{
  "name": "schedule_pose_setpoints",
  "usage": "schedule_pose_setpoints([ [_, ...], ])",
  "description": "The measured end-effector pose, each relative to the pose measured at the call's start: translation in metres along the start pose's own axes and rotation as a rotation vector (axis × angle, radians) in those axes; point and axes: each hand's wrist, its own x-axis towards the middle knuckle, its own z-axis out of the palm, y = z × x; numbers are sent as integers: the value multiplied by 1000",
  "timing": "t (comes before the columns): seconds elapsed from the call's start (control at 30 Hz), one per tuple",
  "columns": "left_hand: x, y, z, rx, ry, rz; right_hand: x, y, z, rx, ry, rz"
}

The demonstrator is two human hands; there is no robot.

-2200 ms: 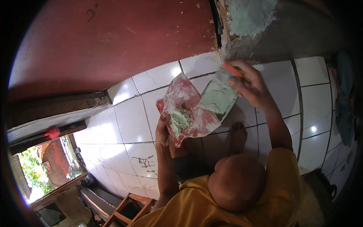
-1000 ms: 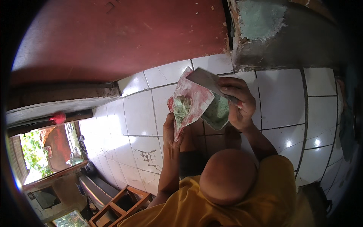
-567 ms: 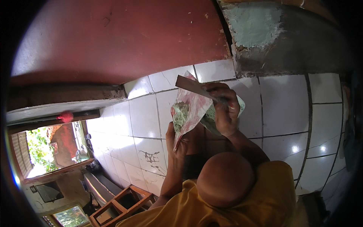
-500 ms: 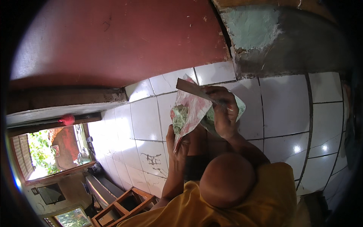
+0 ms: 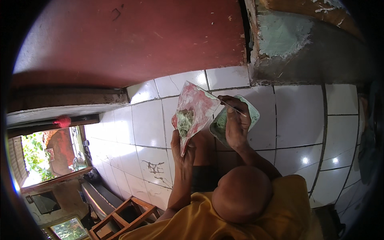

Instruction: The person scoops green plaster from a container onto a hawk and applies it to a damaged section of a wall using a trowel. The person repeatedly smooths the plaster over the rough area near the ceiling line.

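My left hand (image 5: 183, 147) grips the near corner of a flat red board (image 5: 202, 105), whose face is smeared whitish. On the board's left part sits a lump of pale green putty (image 5: 184, 121). My right hand (image 5: 237, 127) is closed on a thin flat scraper (image 5: 232, 107), seen nearly edge-on, beside the board's right corner. Beneath that hand a pale square tub (image 5: 255, 113) stands partly hidden, with green putty-like material inside. How the fingers wrap the scraper is only partly visible.
A red wall panel (image 5: 132, 40) rises ahead, next to a grey wall patched with pale green (image 5: 284, 34). White tiles (image 5: 300, 108) cover the floor. A wooden frame (image 5: 120, 219) and a dark long padded object (image 5: 100, 196) lie at the lower left, near a bright opening.
The scraper has turned from showing its broad face over the board to nearly edge-on, and has drawn back to the board's right corner. My left hand still holds the board.
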Motion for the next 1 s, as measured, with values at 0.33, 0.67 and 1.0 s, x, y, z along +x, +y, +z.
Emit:
schedule_pose_setpoints([
  [0.33, 13, 19, 2, 344, 54, 230, -17, -3, -17, -101, 10, 98],
  [0.67, -3, -5, -11, 135, -47, -133, 27, -8, -1, 461, 61, 226],
  [1.0, 21, 12, 4, -132, -175, -87, -25, 1, -20, -101, -57, 374],
])
